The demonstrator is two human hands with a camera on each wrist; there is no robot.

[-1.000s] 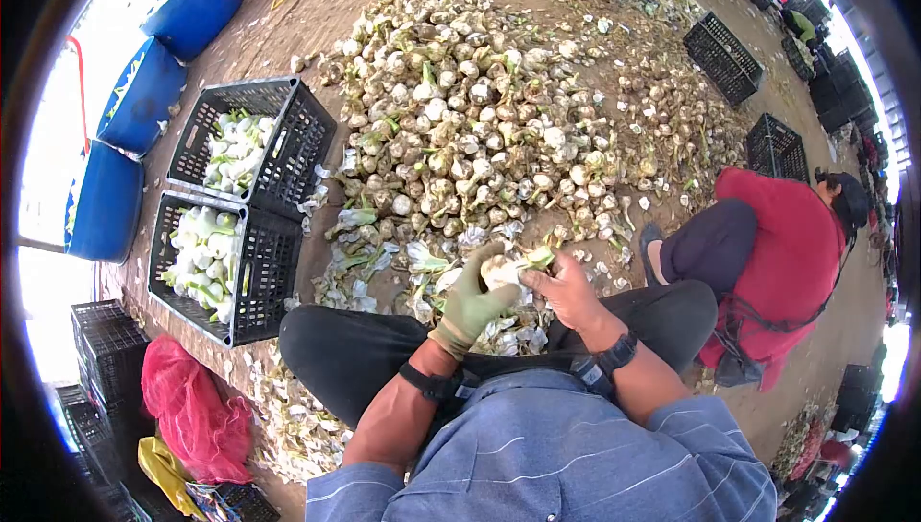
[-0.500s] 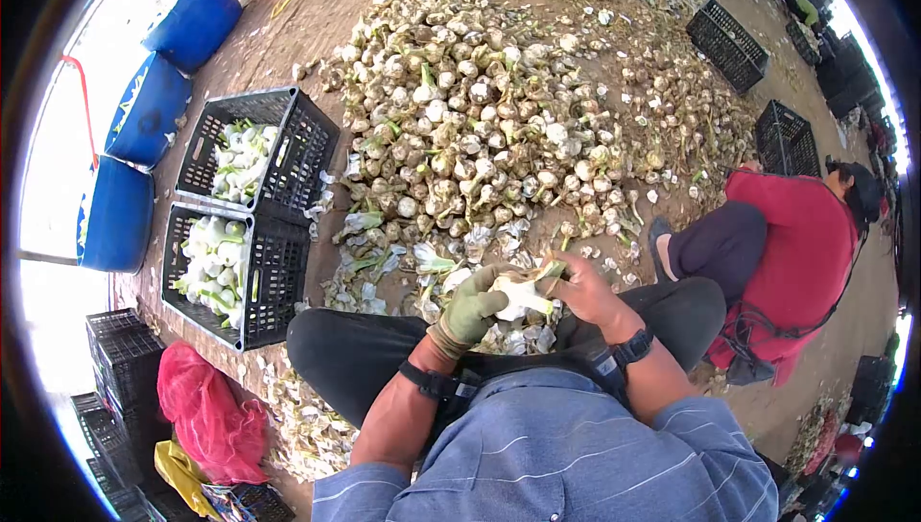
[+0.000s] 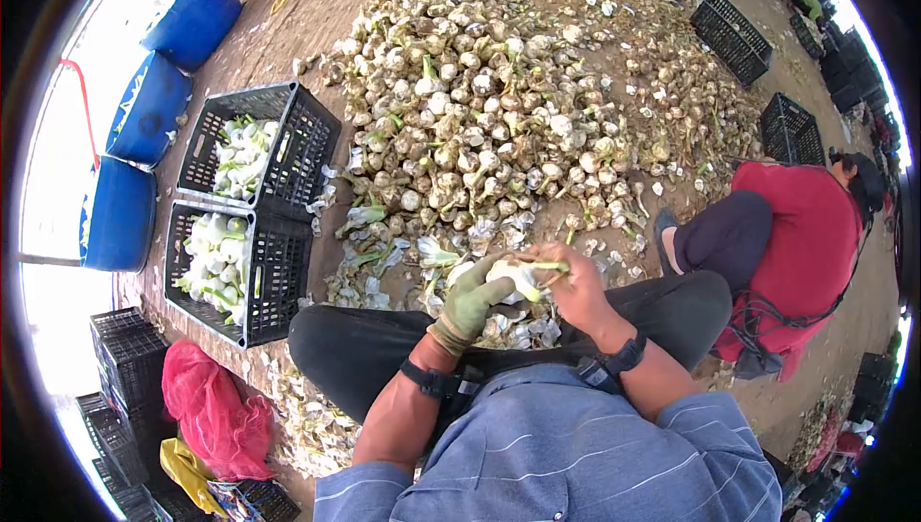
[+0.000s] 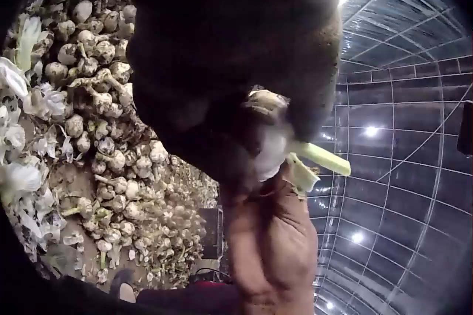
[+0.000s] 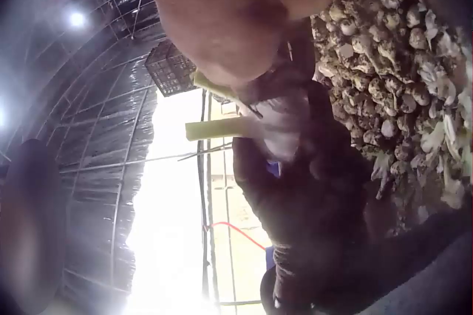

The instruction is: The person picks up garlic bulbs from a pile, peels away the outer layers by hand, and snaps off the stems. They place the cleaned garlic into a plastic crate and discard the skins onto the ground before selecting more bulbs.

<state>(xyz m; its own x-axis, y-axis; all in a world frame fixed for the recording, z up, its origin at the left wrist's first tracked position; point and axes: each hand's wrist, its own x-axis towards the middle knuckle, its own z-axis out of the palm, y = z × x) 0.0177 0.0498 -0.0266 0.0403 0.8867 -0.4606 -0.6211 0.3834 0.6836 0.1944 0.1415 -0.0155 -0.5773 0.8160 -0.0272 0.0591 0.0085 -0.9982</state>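
My left hand (image 3: 470, 303), in a green work glove, grips a white garlic bulb (image 3: 518, 280) above my lap. The bulb's short cut stem (image 5: 211, 129) sticks out past the gloved thumb. A pale green strip of outer skin (image 3: 551, 266) stands away from the stem, and the fingers of my bare right hand (image 3: 579, 294) pinch it. In the left wrist view the dark glove hides most of the bulb. Loose white skins (image 3: 523, 334) lie below my hands.
A large heap of unpeeled garlic (image 3: 480, 119) spreads ahead. Two black crates (image 3: 273, 277) of cleaned garlic stand at the left, with blue tubs (image 3: 120, 215) beyond. A person in red (image 3: 801, 244) sits close at the right; a pink net bag (image 3: 216, 416) lies lower left.
The strip of skin has come away from the stem, showing more of the white bulb. My right hand has shifted slightly left, over the bulb; the left hand keeps its grip.
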